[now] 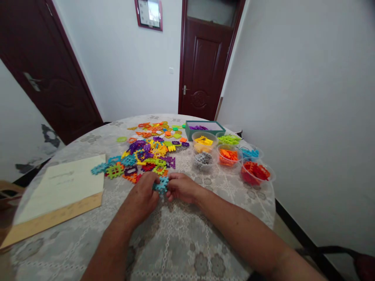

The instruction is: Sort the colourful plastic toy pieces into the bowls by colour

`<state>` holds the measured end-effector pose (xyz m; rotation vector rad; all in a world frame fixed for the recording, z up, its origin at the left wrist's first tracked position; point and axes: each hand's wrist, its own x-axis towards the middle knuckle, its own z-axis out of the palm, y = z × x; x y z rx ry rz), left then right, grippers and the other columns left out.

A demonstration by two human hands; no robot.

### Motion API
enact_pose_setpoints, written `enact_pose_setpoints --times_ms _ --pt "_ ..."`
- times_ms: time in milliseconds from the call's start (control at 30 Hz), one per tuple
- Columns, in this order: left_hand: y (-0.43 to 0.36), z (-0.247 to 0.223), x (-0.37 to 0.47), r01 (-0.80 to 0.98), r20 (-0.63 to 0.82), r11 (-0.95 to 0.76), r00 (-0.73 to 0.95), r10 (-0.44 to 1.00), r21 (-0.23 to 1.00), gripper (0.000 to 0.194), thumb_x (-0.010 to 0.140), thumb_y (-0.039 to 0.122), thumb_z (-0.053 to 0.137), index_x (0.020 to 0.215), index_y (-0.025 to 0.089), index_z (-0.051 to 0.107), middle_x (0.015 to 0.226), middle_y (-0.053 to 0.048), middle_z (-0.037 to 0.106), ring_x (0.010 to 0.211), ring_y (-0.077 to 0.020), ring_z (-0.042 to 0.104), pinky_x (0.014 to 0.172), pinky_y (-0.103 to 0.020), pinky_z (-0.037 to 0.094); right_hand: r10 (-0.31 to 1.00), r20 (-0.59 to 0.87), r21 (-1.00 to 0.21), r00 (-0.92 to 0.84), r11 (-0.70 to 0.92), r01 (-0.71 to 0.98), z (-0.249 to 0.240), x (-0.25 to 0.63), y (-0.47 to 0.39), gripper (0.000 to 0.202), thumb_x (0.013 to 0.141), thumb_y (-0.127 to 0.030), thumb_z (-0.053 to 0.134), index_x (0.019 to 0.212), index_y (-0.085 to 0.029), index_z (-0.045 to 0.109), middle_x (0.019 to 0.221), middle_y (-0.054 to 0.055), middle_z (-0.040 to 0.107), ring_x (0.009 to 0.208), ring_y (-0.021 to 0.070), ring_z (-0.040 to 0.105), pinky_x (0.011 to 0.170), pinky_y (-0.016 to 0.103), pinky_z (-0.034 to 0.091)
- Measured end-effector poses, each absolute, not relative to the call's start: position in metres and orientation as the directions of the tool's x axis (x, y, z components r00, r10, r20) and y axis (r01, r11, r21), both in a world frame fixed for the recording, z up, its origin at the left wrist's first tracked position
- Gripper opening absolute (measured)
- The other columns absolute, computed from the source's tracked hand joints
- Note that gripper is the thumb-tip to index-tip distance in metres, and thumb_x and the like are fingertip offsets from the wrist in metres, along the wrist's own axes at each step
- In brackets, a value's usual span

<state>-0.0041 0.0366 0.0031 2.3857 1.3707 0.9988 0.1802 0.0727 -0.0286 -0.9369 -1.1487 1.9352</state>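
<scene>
Between my two hands, just above the near side of the table, is a light blue interlocking plastic piece (161, 185) with notched edges. My left hand (145, 192) is closed on its left side. The fingers of my right hand (182, 187) pinch its right edge, and they partly cover it. Right behind my hands lies a heap of similar notched pieces (146, 156) in purple, yellow, green, blue, orange and red. Farther back, more orange and yellow pieces (155, 128) lie spread out.
To the right stand clear bowls of sorted pieces: yellow (203, 141), grey (203, 159), orange (229, 155), red (255, 172), blue (250, 152) and green (229, 139). Behind them is a green box (190, 134) with purple pieces. A board with paper (64, 187) lies at left.
</scene>
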Motion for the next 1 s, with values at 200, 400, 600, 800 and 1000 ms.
enact_pose_setpoints --times_ms 200,400,600,800,1000 --pt "0.035 0.0 -0.005 0.659 0.487 -0.571 0.337 0.806 0.489 0.024 0.077 0.005 0.047 0.091 0.021 0.057 0.103 -0.008 0.06 0.101 -0.0242 0.06 0.09 -0.039 0.05 0.839 -0.175 -0.866 -0.515 -0.38 -0.325 -0.033 0.184 0.073 0.03 0.066 -0.023 0.069 0.093 -0.018 0.059 0.068 -0.003 0.063 0.052 0.0105 0.058 0.047 0.021 0.051" --pt "0.032 0.003 -0.004 0.633 0.452 -0.513 0.274 0.849 0.579 0.017 0.085 0.011 0.05 0.09 0.02 0.064 0.108 -0.01 0.066 0.112 -0.0255 0.062 0.1 -0.044 0.05 0.832 -0.137 -0.883 -0.538 -0.348 -0.314 -0.036 0.187 0.07 0.039 0.073 -0.033 0.081 0.103 -0.018 0.061 0.078 -0.001 0.066 0.059 0.0116 0.062 0.055 0.024 0.054" --pt "0.029 0.011 -0.005 0.314 0.116 -0.116 0.018 0.993 0.942 0.032 0.085 0.029 0.066 0.116 0.021 0.067 0.106 -0.01 0.073 0.086 -0.0239 0.072 0.072 -0.036 0.059 0.871 -0.071 -0.927 -0.485 -0.238 -0.291 -0.029 0.183 0.061 0.047 0.071 -0.038 0.085 0.109 -0.021 0.063 0.089 0.0 0.068 0.064 0.0107 0.061 0.06 0.025 0.053" --pt "0.028 0.02 -0.005 0.055 0.017 -0.016 -0.025 1.0 0.998 0.017 0.08 0.027 0.069 0.094 0.019 0.069 0.085 -0.007 0.071 0.078 -0.0222 0.07 0.063 -0.034 0.062 0.916 -0.008 -0.993 -0.401 -0.055 -0.105 -0.038 0.185 0.063 0.042 0.082 -0.048 0.07 0.115 -0.023 0.063 0.101 0.005 0.068 0.078 0.0184 0.065 0.071 0.035 0.057" --pt "0.033 0.029 -0.013 -0.489 -0.056 -0.102 -0.298 0.953 0.866 0.016 0.076 0.016 0.068 0.09 0.017 0.06 0.092 -0.006 0.07 0.078 -0.0184 0.071 0.068 -0.037 0.066 0.87 0.435 -0.652 -0.231 0.481 0.586 -0.056 0.198 0.081 0.035 0.088 -0.021 0.056 0.121 -0.017 0.067 0.123 0.014 0.062 0.114 0.0247 0.059 0.101 0.039 0.05"
